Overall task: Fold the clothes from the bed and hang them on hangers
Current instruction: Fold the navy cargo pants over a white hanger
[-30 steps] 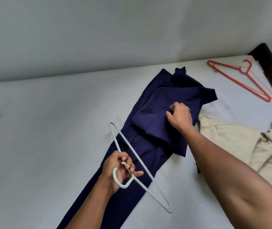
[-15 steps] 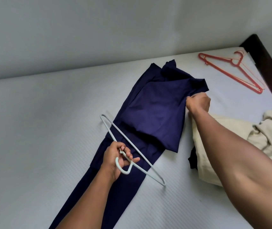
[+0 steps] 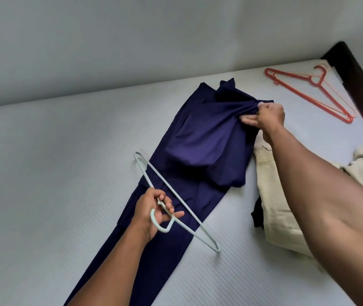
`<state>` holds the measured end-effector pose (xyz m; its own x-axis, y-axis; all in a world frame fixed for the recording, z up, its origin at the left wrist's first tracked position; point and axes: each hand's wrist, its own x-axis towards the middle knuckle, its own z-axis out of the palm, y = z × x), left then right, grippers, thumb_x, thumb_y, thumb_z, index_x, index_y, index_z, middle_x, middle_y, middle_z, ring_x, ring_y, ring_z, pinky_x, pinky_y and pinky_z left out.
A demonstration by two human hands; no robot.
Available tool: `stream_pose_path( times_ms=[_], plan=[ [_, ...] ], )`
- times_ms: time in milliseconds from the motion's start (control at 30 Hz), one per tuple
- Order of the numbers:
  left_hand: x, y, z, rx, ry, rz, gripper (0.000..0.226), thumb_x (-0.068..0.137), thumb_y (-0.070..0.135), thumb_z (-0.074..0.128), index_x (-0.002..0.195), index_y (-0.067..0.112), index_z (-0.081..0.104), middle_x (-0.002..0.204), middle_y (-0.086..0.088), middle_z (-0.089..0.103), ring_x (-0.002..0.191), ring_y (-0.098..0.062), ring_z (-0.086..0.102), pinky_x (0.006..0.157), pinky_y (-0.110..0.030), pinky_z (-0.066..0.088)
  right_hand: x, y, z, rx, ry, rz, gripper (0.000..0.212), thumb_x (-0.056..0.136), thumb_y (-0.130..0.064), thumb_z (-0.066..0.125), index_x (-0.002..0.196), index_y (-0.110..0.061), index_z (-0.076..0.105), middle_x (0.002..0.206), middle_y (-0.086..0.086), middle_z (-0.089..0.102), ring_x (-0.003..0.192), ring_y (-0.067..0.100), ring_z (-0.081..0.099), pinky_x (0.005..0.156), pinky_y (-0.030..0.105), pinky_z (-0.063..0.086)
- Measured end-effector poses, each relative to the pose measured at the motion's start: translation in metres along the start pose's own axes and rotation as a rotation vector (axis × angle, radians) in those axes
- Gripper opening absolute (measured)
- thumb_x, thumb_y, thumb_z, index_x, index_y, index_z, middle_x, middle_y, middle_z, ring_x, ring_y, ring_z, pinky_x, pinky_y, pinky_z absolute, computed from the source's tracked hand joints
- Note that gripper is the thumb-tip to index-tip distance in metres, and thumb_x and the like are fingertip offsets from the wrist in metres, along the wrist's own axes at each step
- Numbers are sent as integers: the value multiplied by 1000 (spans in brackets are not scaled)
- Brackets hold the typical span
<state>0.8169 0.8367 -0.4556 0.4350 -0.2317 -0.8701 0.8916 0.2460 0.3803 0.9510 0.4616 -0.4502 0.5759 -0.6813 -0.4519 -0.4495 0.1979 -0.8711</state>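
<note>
Left hand (image 3: pixel 154 210): we see it over the leg part of the navy trousers (image 3: pixel 187 184), on the near side of their fold. Its fingers (image 3: pixel 165 202) are curled tight round the neck of the pale hanger (image 3: pixel 217 249), just above the hook.
Pale hanger: held across the navy trousers, with one corner past their left edge and the other past their right edge. We cannot tell whether it touches the cloth.
Navy trousers: they lie on the bed (image 3: pixel 43 173). Their long axis runs from the near-left edge of view up toward the far right, and the far part is doubled back over the legs.
Right hand (image 3: pixel 266 117): at the far-right edge of the trousers' fold. Its fingers (image 3: pixel 247 119) pinch a bunched handful of the doubled cloth and pull it up and to the right.
Beige garment (image 3: pixel 273 195): crumpled just right of the trousers, touching their right edge and partly under the right forearm.
Orange hangers (image 3: pixel 315 79): well to the right of the trousers' far end and apart from them.
Relation that matters: the hanger's bar sits crosswise to the trousers' length, with the pinched fold beyond it. We judge the cloth must next be brought over or through that bar, and the right hand is the nearer one for this.
Look of the cloth: dark navy, smooth and thin. It is flat along the legs and puckered into tight creases at the pinch.
</note>
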Motion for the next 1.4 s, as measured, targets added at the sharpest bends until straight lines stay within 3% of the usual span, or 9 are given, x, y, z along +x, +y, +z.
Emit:
stream_pose_path(
  times_ms=[267, 400, 500, 600, 667, 767, 933, 1167, 1400],
  plan=[
    [0, 1, -2, -8, -12, -14, 22, 93, 10, 46, 71, 13, 44, 62, -14, 43, 54, -26, 44, 79, -61, 60, -25, 26, 18, -629, 45, -332, 82, 96, -15, 58, 166, -15, 16, 172, 16, 16, 157, 29, 23, 127, 35, 19],
    [2, 0, -1, -5, -13, -14, 23, 94, 10, 46, 71, 12, 45, 62, -14, 44, 54, -26, 46, 78, -59, 60, -78, 40, 51, -812, -156, -920, 25, 86, -33, 66, 108, -24, 72, 95, -8, 68, 93, 17, 63, 93, 39, 51],
    [4, -1, -2, -1, -14, -13, 23, 94, 10, 46, 71, 13, 44, 62, -14, 44, 54, -26, 45, 77, -59, 60, -104, 39, 82, -966, -649, -781, 11, 84, -33, 67, 86, -27, 76, 63, -16, 63, 64, 7, 61, 67, 40, 57],
    [6, -1, -4, -1, -23, -17, 23, 94, 11, 47, 72, 13, 44, 62, -14, 44, 54, -26, 45, 77, -58, 60, -96, 30, 112, -1052, -763, -636, 35, 85, -24, 60, 115, -25, 77, 117, -11, 76, 116, 17, 66, 105, 41, 53],
    [7, -3, -5, -6, -29, -14, 23, 94, 11, 47, 71, 13, 44, 62, -14, 44, 54, -25, 46, 77, -58, 60, -85, 26, 123, -1057, -796, -535, 72, 91, -15, 58, 159, -27, 42, 168, -1, 34, 158, 20, 22, 128, 41, 19],
    [7, -4, -6, -12, -39, -13, 22, 93, 11, 47, 71, 13, 44, 63, -14, 45, 55, -26, 45, 78, -59, 60, -79, 30, 113, -885, -547, -663, 68, 93, -11, 53, 159, -23, 42, 166, 2, 38, 156, 22, 29, 126, 39, 26],
    [2, -4, -7, -27, -41, -17, 22, 92, 8, 46, 70, 12, 46, 63, -15, 45, 56, -27, 45, 80, -62, 60, -105, 76, 46, -1077, -387, -1088, 16, 81, -29, 59, 88, -19, 69, 85, 2, 60, 82, 30, 57, 76, 42, 48],
    [-8, -8, -16, -30, -41, -16, 19, 94, 8, 48, 74, 9, 50, 65, -14, 47, 56, -26, 48, 81, -63, 60, -159, 143, -10, -1653, -123, -482, 39, 81, -32, 61, 117, -16, 65, 120, 9, 63, 112, 36, 60, 93, 47, 47],
    [-27, -21, -34, -15, -31, 13, 15, 95, 10, 54, 80, 5, 57, 64, -12, 49, 57, -25, 51, 79, -59, 60, -275, 178, 27, -1007, -231, -696, 41, 83, -16, 62, 123, -13, 66, 122, 6, 62, 114, 28, 57, 102, 46, 47]
  ],
)
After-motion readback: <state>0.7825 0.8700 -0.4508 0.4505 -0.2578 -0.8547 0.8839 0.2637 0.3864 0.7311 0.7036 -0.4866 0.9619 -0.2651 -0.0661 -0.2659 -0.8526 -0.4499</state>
